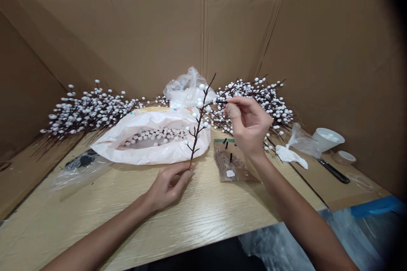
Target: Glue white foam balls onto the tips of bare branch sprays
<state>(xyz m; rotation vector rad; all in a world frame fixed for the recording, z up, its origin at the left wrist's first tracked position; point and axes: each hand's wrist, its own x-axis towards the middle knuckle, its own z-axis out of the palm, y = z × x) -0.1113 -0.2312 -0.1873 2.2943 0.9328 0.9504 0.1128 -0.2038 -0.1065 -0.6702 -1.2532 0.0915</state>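
Observation:
Pinched at its lower end, a dark brown artificial berry branch (pixel 197 129) stands nearly upright in my left hand (pixel 173 184). White balls sit on some of its twigs, while other twigs are bare. My right hand (pixel 249 123) is raised to the right of the branch, a covering on its thumb. Between thumb and index finger it pinches a thin black stick (pixel 221 101), whose tip points left toward the branch. Below my right hand lies a piece of brown cardboard (pixel 237 169) with several short black pieces and a white blob on it.
An open white plastic bag (pixel 108 146) holds more white balls. Behind it is a clear bag (pixel 187 87). Berry branches are heaped at left (pixel 85 112) and right (pixel 273 106). A white cup (pixel 327 139), a black-handled knife (pixel 333 171) and a tape roll (pixel 345 158) lie right. Cardboard walls surround the table.

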